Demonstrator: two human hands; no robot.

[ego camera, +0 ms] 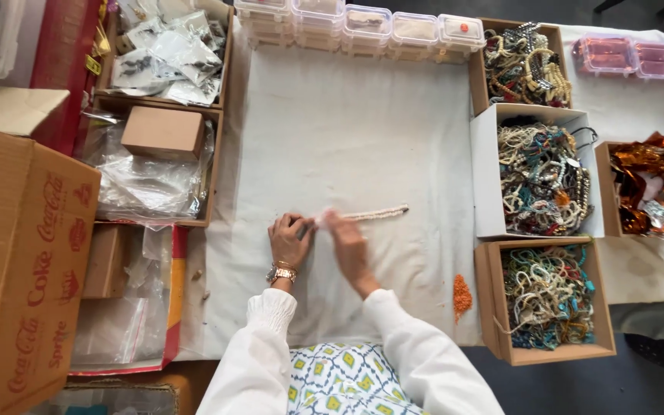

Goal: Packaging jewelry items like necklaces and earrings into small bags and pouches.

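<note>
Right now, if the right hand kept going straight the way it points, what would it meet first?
The right hand points up-left, toward the left hand, both at the end of the bead strand. It would likely meet the left hand's fingers first, though blur hides exact contact.

- Large brown carton (21, 261) with red lettering, far left.
- Small plain brown box (163, 131) on clear plastic bags (144, 184).
- 5 clear lidded containers (366, 27) along the desk's top edge.

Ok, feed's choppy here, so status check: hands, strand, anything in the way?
Left hand, right hand pinching pale bead strand at one end. Strand flat on white cloth. Nothing blocking.
</note>
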